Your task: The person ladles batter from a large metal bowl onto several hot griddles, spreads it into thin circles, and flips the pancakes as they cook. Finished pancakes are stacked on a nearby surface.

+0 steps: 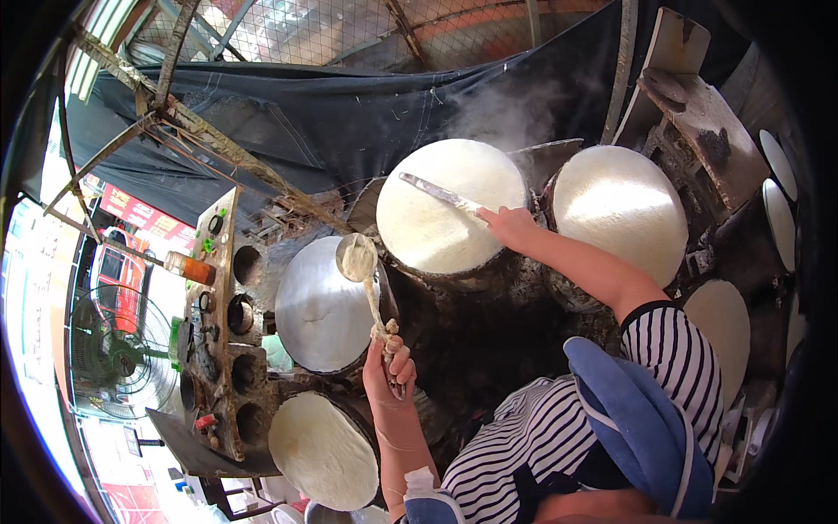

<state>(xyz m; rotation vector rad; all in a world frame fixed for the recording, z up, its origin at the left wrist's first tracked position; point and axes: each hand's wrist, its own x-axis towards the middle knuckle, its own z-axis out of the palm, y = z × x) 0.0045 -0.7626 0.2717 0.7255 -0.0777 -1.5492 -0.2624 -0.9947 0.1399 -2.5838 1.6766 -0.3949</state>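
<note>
A ladle coated in thick pale batter is gripped in my left hand. Its bowl hangs over the right edge of a bare metal round griddle. My right hand holds a long flat spatula, smeared pale along its blade. That blade lies across a wide round sheet of pale batter, which covers a second griddle at the top middle. Steam rises behind this sheet. Another pale round sheet covers the griddle beyond my right forearm.
At the lower left, a pale round sheet covers another griddle. A board with round holes stands left, beside a jar of orange contents and a fan. Dark sheeting hangs behind. Pale discs stand at right.
</note>
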